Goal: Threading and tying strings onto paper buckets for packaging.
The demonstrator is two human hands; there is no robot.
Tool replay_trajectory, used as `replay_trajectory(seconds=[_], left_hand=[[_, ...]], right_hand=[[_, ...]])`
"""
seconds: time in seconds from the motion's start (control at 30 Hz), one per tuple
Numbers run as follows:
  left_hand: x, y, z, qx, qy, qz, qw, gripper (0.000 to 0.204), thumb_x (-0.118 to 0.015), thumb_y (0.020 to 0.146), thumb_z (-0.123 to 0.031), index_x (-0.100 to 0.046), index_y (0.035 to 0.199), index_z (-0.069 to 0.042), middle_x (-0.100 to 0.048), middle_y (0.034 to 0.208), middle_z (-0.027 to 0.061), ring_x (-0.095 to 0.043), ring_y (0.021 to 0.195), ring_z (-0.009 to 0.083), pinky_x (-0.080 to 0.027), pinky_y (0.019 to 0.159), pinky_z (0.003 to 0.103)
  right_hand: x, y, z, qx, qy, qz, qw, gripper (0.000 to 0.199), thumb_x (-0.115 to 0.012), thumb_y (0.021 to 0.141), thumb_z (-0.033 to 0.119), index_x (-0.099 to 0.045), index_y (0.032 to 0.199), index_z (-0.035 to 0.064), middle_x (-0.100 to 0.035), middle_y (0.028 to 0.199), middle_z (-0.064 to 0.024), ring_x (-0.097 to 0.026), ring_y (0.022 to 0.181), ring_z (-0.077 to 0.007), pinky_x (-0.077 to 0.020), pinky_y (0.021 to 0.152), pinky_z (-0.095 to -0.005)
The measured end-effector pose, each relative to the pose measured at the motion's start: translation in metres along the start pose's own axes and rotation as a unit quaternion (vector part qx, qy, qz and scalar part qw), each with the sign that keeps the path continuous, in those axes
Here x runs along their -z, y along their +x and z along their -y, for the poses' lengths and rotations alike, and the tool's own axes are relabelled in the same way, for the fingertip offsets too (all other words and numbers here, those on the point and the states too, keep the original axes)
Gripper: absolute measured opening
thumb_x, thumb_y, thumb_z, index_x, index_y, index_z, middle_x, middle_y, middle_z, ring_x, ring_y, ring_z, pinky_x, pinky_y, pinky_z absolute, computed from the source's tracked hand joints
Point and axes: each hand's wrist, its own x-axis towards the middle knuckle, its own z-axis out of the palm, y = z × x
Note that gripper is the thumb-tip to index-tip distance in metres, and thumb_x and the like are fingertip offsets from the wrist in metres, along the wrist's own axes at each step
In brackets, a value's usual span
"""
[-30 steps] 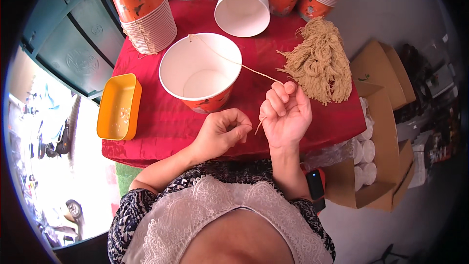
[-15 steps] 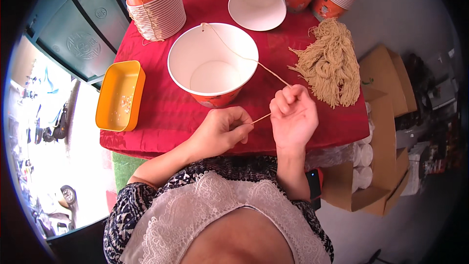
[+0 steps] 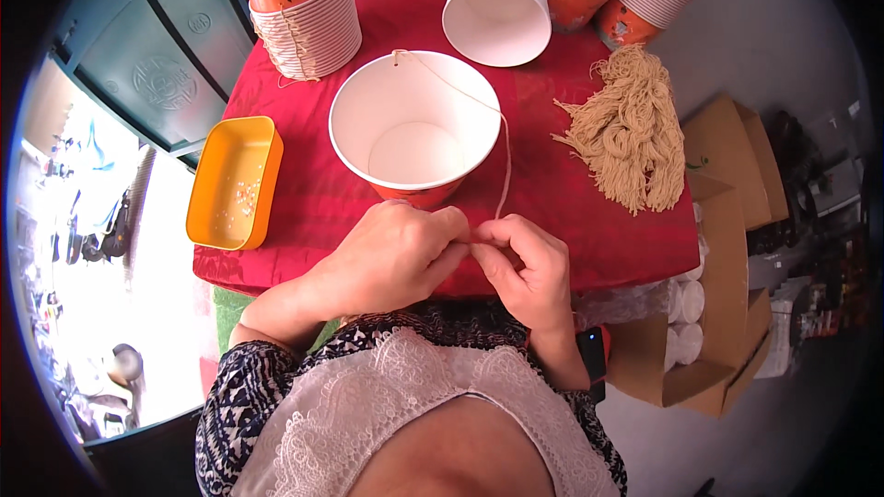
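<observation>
Just ahead of my hands, the string (image 3: 505, 161) runs from the paper bucket (image 3: 414, 129) rim back to both; left hand (image 3: 391, 253) and right hand (image 3: 525, 267) apparently pinch its end together.

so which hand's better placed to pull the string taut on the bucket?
Right, likely. The string drops from the paper bucket rim straight to the right hand fingertips; the left hand only meets it at the pinch.
</observation>
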Motion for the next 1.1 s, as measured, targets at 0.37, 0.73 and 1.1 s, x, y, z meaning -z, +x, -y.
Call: replay_trajectory(seconds=[0.37,0.73,1.1], left_hand=[[0.037,-0.006,0.013,-0.02,0.198,-0.188,0.962,0.017,-0.07,0.075,-0.001,-0.062,0.09,-0.003,-0.062,0.089,0.0121,-0.061,0.089,0.0298,-0.049,0.075,0.037],[0.022,-0.004,0.018,-0.055,0.193,-0.127,0.971,0.016,-0.074,0.073,-0.007,-0.06,0.08,-0.006,-0.061,0.087,0.0054,-0.056,0.105,0.027,-0.031,0.107,0.052],[0.033,-0.005,0.016,-0.035,0.134,-0.145,0.98,0.019,-0.077,0.074,-0.009,-0.061,0.085,-0.006,-0.062,0.085,0.0072,-0.06,0.092,0.0275,-0.034,0.104,0.05]], right_hand=[[-0.01,0.008,-0.002,0.011,-0.015,-0.096,0.995,0.011,-0.067,0.08,-0.008,-0.059,0.08,-0.0003,-0.057,0.064,-0.0056,-0.052,0.051,-0.0118,-0.0402,0.047,-0.0261],[-0.02,0.011,-0.006,-0.007,0.007,-0.093,0.996,0.014,-0.067,0.082,-0.006,-0.056,0.076,-0.0003,-0.055,0.063,0.0011,-0.049,0.056,-0.002,-0.039,0.049,-0.0196],[-0.021,0.014,-0.007,-0.041,0.033,-0.084,0.995,0.012,-0.065,0.082,-0.007,-0.056,0.077,-0.001,-0.057,0.065,0.0003,-0.051,0.058,-0.0027,-0.0419,0.051,-0.0204]])
